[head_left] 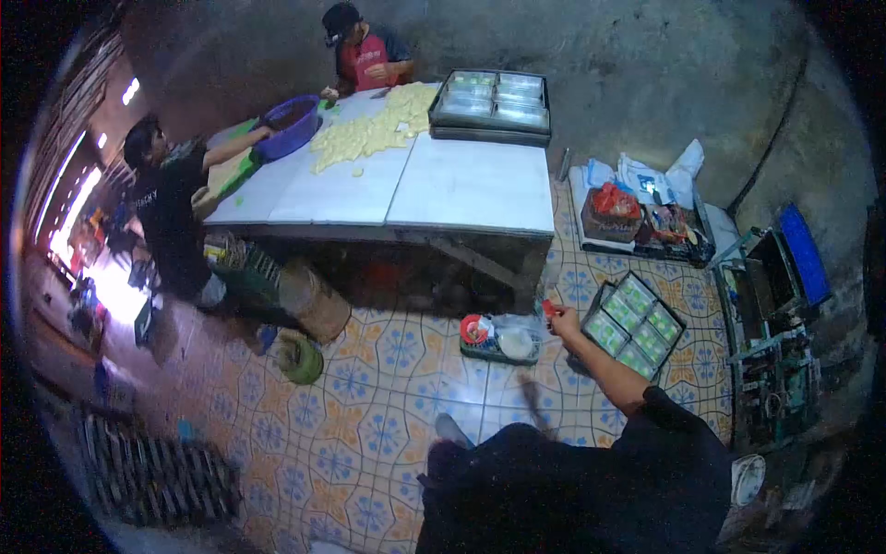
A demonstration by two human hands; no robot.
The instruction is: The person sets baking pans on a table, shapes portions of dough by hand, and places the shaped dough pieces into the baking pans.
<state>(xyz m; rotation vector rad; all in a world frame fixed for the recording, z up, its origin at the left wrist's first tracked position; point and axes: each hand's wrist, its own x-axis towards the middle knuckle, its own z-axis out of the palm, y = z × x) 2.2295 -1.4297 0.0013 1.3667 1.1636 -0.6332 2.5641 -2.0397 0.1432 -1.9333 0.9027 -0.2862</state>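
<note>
My right hand (562, 322) reaches out over the floor, its fingers closed on a small red object (550, 308) whose kind I cannot make out. Just left of it stands a small dark tray (498, 356) holding a red round container (475, 330), a clear plastic bag (528, 326) and a pale round thing (516, 344). Beside my forearm, to the right, a large dark tray (678, 323) lies on the tiles. Several clear-topped compartments (634, 300) with green pieces fill it. My left hand is out of view.
Ahead is a white table (471, 189) with dough pieces (365, 134), stacked trays (489, 134) and a purple basin (291, 129). Two people work there. A green gas cylinder (299, 358) stands on the floor; a metal rack (771, 342) stands at right.
</note>
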